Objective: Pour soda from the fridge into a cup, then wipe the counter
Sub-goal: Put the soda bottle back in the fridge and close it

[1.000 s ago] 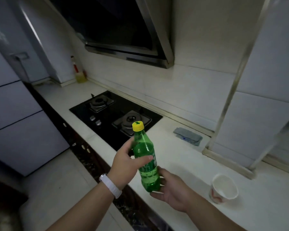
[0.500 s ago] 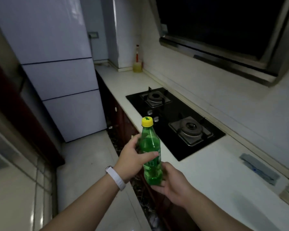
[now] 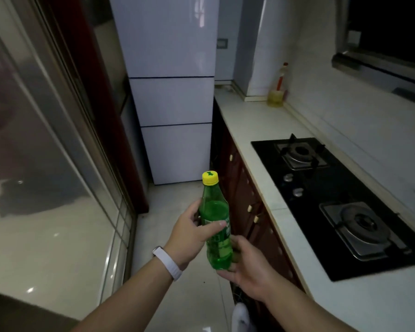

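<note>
The tall white glossy fridge [image 3: 170,99], doors shut, stands well beyond the fingers [image 3: 195,208]. The pale stone counter [image 3: 244,121] runs off to their right. The green plastic soda bottle [image 3: 215,212] is nearly upright over the floor. The left hand [image 3: 189,236] wraps its middle and the right hand [image 3: 247,267] cups its base. The yellow screw cap [image 3: 210,177] sits straight above, nearer the left.

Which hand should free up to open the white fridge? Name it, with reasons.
Right, probably. The left hand grips the green plastic soda bottle mid-body; the right hand only cups its base, so it can let go and reach the white fridge.
</note>
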Demonstrator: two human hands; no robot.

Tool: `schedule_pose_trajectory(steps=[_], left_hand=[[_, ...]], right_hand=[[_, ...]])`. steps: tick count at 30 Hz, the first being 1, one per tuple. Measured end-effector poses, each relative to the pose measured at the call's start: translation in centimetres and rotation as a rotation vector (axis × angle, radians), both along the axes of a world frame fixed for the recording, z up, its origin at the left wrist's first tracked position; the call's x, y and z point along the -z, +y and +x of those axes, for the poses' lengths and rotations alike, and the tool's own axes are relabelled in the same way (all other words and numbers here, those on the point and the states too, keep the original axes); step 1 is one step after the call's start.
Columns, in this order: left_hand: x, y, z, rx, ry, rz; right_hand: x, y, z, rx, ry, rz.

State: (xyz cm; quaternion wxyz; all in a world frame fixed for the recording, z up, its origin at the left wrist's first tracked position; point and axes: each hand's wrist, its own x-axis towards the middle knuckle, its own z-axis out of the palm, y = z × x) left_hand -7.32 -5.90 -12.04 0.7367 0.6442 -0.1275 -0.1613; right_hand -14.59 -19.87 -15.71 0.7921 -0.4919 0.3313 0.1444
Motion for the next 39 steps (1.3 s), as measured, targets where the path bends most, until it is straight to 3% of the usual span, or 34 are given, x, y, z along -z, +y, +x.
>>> schedule_pose_trajectory(steps=[11, 19, 39], left_hand=[[0.4, -2.4, 11.7, -0.183, 0.056, 0.047], [-2.2, -7.5, 20.0, -0.247, -0.006, 0.093], [-2.0, -7.2, 35.7, -0.231, -0.067, 0.08]], right_hand=[[1.5, -3.6, 14.6, -0.186, 0.004, 0.063], [-0.6, -9.9, 25.0, -0.274, -0.062, 0.081], [-1.6, -9.6, 40.3, -0.279, -0.059, 0.078]])
